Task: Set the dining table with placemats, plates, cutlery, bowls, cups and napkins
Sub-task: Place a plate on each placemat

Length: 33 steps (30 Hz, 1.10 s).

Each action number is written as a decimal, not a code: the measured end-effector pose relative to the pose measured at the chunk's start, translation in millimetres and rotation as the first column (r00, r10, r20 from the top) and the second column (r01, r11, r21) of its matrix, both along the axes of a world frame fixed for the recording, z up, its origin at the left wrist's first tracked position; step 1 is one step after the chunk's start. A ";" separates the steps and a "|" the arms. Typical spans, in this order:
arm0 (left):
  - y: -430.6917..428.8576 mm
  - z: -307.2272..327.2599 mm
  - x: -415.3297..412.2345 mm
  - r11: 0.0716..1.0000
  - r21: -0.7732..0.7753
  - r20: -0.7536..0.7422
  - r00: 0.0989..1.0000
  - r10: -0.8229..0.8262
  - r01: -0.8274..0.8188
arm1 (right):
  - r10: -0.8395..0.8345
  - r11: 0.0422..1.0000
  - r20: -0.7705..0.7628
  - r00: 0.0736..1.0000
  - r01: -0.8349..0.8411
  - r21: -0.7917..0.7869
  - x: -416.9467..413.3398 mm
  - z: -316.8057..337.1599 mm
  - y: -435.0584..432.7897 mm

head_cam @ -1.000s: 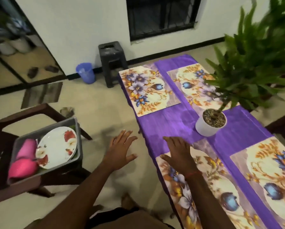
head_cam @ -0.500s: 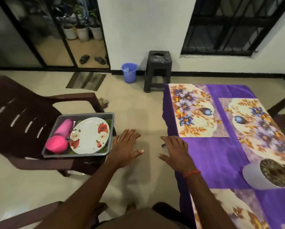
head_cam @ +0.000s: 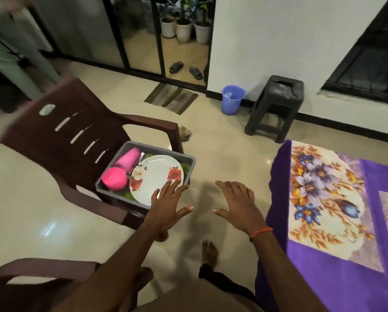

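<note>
A grey tub (head_cam: 189,162) sits on the seat of a dark brown plastic chair (head_cam: 62,136). Inside it lie a white plate with red flowers (head_cam: 157,174), a pink bowl (head_cam: 114,179), a pink cup (head_cam: 127,157) and some cutlery, mostly hidden. My left hand (head_cam: 166,203) hovers over the plate's near edge with fingers spread, holding nothing. My right hand (head_cam: 238,203) hangs open over the floor, left of the table. A floral placemat (head_cam: 323,203) lies on the purple tablecloth (head_cam: 319,280) at the right.
A second brown chair (head_cam: 31,280) stands at the bottom left. A black stool (head_cam: 276,106) and a blue bin (head_cam: 232,100) are by the far wall. A doormat (head_cam: 171,101) lies before the glass door. My bare foot (head_cam: 208,252) is on the tiled floor.
My view has swung left, away from the table and the potted plant, toward the chair. Both hands left the table edge; the left one now reaches over the plate in the tub.
</note>
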State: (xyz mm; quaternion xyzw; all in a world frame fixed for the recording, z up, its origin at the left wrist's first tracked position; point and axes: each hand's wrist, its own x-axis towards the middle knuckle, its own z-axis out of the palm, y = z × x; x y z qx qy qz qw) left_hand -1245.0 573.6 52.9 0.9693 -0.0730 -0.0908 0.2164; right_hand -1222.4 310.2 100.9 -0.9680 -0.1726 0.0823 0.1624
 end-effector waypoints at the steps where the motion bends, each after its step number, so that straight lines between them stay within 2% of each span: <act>1: 2.3 -0.5 8.5 1.000 0.009 0.007 1.000 0.022 -0.022 | 0.018 1.000 -0.004 1.000 -0.018 0.006 13.6 -1.8 4.0; 10: 43.2 -20.8 68.5 0.985 0.087 -0.110 0.981 0.160 -0.151 | 0.147 0.986 -0.008 0.989 -0.146 0.085 108.7 -24.6 45.0; 16: 72.6 -31.9 73.6 0.955 0.118 -0.163 0.944 0.288 -0.271 | 0.266 0.963 -0.074 0.961 -0.260 0.074 145.0 -50.5 80.7; 22: 111.3 -45.6 79.4 0.935 0.133 -0.240 0.905 0.352 -0.328 | 0.298 0.954 -0.149 0.943 -0.289 0.080 181.0 -74.6 120.1; 29: 174.0 -90.3 100.3 0.884 0.102 -0.353 0.814 0.461 -0.457 | 0.242 0.969 -0.226 0.944 -0.225 0.098 222.9 -93.2 163.2; 33: 184.4 -116.3 113.7 0.761 0.010 -0.416 0.689 0.593 -0.648 | 0.215 0.976 -0.309 0.927 -0.202 0.075 235.3 -118.5 184.6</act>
